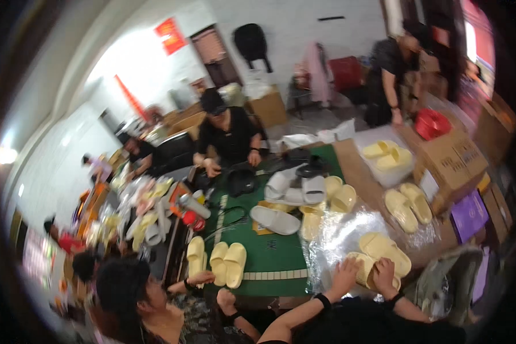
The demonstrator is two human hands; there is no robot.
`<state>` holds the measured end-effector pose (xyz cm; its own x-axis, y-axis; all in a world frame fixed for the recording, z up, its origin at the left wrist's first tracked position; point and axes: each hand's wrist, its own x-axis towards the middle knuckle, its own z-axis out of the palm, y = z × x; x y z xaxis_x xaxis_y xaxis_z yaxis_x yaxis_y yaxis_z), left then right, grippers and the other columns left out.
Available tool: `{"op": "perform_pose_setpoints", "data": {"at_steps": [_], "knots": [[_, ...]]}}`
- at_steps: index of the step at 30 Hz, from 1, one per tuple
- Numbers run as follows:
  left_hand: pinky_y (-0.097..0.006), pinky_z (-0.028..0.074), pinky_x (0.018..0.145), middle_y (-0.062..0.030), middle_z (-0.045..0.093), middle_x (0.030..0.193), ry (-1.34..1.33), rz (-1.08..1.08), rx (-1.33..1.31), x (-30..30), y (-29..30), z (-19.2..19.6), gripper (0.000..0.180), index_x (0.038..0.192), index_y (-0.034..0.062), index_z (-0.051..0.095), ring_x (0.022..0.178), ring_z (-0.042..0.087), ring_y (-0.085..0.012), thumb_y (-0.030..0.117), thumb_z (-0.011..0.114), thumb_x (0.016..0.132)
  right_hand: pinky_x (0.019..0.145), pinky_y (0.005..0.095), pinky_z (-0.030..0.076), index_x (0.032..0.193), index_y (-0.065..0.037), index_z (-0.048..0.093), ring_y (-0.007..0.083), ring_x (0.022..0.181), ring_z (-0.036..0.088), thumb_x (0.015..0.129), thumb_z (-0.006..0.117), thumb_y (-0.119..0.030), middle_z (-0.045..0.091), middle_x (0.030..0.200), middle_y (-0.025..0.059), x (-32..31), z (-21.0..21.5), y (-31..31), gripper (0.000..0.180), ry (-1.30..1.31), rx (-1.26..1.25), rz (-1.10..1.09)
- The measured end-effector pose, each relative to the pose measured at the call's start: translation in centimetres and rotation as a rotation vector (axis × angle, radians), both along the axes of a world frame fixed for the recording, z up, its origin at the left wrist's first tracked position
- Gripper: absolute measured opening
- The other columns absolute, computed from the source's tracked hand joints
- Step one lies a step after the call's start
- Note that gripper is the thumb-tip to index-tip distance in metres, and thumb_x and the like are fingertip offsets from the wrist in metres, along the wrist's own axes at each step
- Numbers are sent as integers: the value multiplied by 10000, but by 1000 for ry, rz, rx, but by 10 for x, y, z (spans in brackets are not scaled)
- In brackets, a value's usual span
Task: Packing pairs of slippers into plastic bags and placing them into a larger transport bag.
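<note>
At the table's near right edge, my left hand (345,277) is closed on the left side of a pale yellow slipper (362,265) with a ribbed sole. My right hand (384,276) has its fingers curled over the right side of that slipper. Another pale yellow slipper (393,250) lies just beyond my hands, partly covered by the held one. Shiny clear plastic (332,243) spreads beneath and to the left. Black bands circle both my wrists. My fingertips are partly hidden behind the slipper.
Grey slippers (275,220) and a yellow pair (228,265) rest on the green mat (281,252). Another yellow pair (408,207) lies near a cardboard box (450,166). A person (149,298) sits close on my left; another (229,135) works across the table. A bag (444,281) is at my right.
</note>
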<state>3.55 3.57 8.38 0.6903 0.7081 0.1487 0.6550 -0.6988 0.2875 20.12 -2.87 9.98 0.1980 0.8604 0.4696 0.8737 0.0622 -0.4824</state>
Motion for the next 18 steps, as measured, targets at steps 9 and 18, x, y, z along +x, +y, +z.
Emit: {"op": "perform_pose_setpoints", "data": {"at_steps": [9, 18], "knots": [[-629, 138, 1003, -100, 196, 1444, -146, -78, -70, 2, -1, 60, 567, 1325, 250, 380, 1324, 154, -384, 76, 505, 800, 897, 506, 300, 1048, 21, 499, 406, 1056, 402, 759, 569, -159, 465, 1100, 230, -10, -26, 47, 347, 409, -135, 111], [-586, 124, 1024, -115, 197, 1444, -186, -55, -66, 12, 9, 53, 526, 1304, 278, 415, 1320, 176, -372, 76, 469, 821, 950, 551, 264, 1132, -27, 494, 433, 1154, 347, 756, 574, -299, 427, 1211, 226, 3, -58, 108, 471, -260, 160, 8]]}}
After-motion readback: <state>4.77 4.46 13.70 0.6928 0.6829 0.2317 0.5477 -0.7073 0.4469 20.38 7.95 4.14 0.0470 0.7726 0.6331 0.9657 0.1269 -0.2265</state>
